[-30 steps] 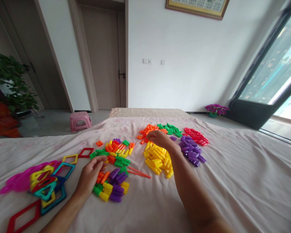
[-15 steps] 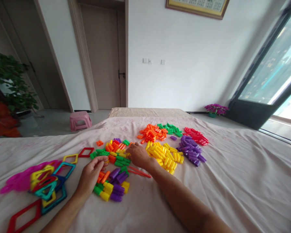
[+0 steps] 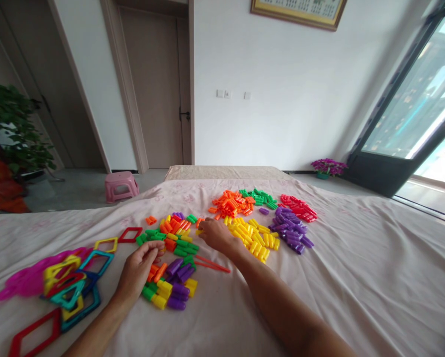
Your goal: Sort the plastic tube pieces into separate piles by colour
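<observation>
Through the head camera I have my left hand at the near edge of the mixed group of small orange, green, yellow and purple plastic tubes, left of the middle of the pale floral cloth. Its thumb and forefinger come together; a yellowish bit shows by the tips, but I cannot tell whether they grasp it. I judge that resting here keeps this hand close to the unsorted pieces.

My right hand reaches over the cloth between that group and the heap of yellow plastic tubes. Its fingers curl downward beside orange and yellow pieces at the group's right edge; the hand hides its own grip, so whether it is clenched on a tube I cannot tell.

Farther off and to the right, tubes lie by colour: an orange heap, a green heap, a red heap and a purple heap. The gaps probably serve to keep colours apart, though orange and yellow nearly meet. Nearer, a second mixed cluster of stubby purple, yellow, green and orange tubes lies just beside my left hand, perhaps for easy reach.
</observation>
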Demonstrator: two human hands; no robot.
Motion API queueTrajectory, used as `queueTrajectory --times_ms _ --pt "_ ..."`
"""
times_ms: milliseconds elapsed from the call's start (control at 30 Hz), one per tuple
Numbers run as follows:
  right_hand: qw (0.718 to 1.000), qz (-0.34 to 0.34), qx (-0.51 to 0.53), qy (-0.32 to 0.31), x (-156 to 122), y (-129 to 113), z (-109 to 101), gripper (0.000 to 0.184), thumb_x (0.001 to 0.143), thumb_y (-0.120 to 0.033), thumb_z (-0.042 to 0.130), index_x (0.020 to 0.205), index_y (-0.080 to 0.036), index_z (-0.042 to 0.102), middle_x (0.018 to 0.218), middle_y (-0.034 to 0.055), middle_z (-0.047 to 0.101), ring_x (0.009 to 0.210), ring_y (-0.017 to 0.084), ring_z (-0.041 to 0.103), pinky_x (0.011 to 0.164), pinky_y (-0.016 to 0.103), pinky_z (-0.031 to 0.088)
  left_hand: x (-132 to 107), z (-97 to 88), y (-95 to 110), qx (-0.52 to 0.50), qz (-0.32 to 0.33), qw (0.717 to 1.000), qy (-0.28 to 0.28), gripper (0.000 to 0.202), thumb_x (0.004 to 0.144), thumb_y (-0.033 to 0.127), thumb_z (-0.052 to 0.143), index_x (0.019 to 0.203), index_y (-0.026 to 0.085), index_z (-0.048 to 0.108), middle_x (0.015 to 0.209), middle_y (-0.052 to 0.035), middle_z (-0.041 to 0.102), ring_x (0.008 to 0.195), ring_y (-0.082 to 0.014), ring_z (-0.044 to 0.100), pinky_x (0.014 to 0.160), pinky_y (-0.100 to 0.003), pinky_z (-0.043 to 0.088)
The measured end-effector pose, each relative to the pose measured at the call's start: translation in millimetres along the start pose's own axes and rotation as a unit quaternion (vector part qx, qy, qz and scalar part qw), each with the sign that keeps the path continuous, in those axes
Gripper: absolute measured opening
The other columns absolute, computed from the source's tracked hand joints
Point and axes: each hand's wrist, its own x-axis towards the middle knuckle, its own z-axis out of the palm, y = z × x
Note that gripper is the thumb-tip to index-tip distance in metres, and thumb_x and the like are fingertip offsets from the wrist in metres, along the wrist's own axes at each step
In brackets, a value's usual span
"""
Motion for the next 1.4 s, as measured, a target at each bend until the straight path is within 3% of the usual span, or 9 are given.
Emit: queueTrajectory --times_ms 267,400,500,633,700,833,967,1400 --pt "0.996 0.072 -0.045 -0.02 -17 24 -60 0.014 0.08 -0.021 0.065 0.09 -0.017 0.075 0.092 0.0101 0.073 0.087 0.023 0.067 0.068 0.027 0.043 0 0.8 4 -0.001 -0.009 1.0 0.008 0.047 0.069 0.055 0.067 0.097 0.017 0.068 0.097 -0.009 0.074 0.092 -0.0257 0.07 0.073 -0.032 0.057" --pt "0.993 0.101 -0.059 -0.023 -25 25 -75 0.011 0.077 -0.022 0.067 0.084 -0.018 0.076 0.087 0.0101 0.074 0.084 0.025 0.068 0.064 0.027 0.042 0 0.6 4 0.006 -0.008 1.0 0.005 0.047 0.071 0.055 0.067 0.098 0.017 0.068 0.095 -0.0086 0.074 0.091 -0.025 0.07 0.072 -0.031 0.056" --pt "0.998 0.05 -0.015 -0.028 -23 17 -72 0.012 0.078 -0.023 0.069 0.088 -0.02 0.076 0.087 0.0067 0.074 0.082 0.022 0.068 0.064 0.025 0.042 -1 1.2 6 0.01 -0.007 1.0 0.01 0.049 0.069 0.056 0.068 0.097 0.017 0.069 0.093 -0.0089 0.075 0.09 -0.0253 0.07 0.07 -0.031 0.056" --pt "0.986 -0.112 0.072 -0.101 -17 0 -54 0.024 0.077 -0.025 0.072 0.101 -0.023 0.074 0.094 0.0014 0.074 0.084 0.017 0.067 0.067 0.022 0.043 -2 1.8 9 0.012 -0.004 1.0 0.011 0.05 0.068 0.058 0.067 0.096 0.017 0.069 0.093 -0.0087 0.075 0.088 -0.025 0.071 0.071 -0.032 0.056" --pt "0.977 -0.152 0.073 -0.127 -15 -9 -43 0.033 0.075 -0.03 0.075 0.108 -0.023 0.072 0.099 0.0022 0.073 0.088 0.018 0.066 0.07 0.023 0.045 -2 1.4 8 0.017 -0.005 1.0 0.007 0.049 0.07 0.057 0.066 0.097 0.017 0.069 0.094 -0.0085 0.075 0.089 -0.0251 0.07 0.073 -0.032 0.056" --pt "0.973 -0.176 0.035 -0.143 -15 -23 -24 0.047 0.075 -0.038 0.076 0.118 -0.023 0.068 0.106 0.006 0.068 0.094 0.022 0.064 0.074 0.026 0.046 -3 1.1 5 0.059 0.019 0.998 0.0 0.043 0.077 0.055 0.06 0.1 0.02 0.068 0.098 -0.0075 0.074 0.095 -0.0254 0.069 0.082 -0.034 0.055" --pt "0.973 -0.185 0.016 -0.138 -19 -32 -16 0.046 0.076 -0.039 0.074 0.118 -0.023 0.067 0.11 0.0088 0.064 0.094 0.023 0.064 0.072 0.027 0.047 -11 4.3 8 0.157 0.119 0.98 -0.015 0.032 0.082 0.047 0.057 0.101 0.024 0.07 0.107 -0.0054 0.073 0.1 -0.0242 0.067 0.089 -0.033 0.052" --pt "0.981 -0.142 0.037 -0.125 -19 -28 -21 0.048 0.071 -0.041 0.077 0.111 -0.019 0.062 0.1 0.0063 0.07 0.088 0.023 0.065 0.063 0.024 0.042 -33 10.5 16 0.351 0.347 0.86 -0.126 0.023 0.086 0.032 0.057 0.106 0.025 0.067 0.11 -0.0081 0.069 0.106 -0.0226 0.064 0.095 -0.032 0.05"
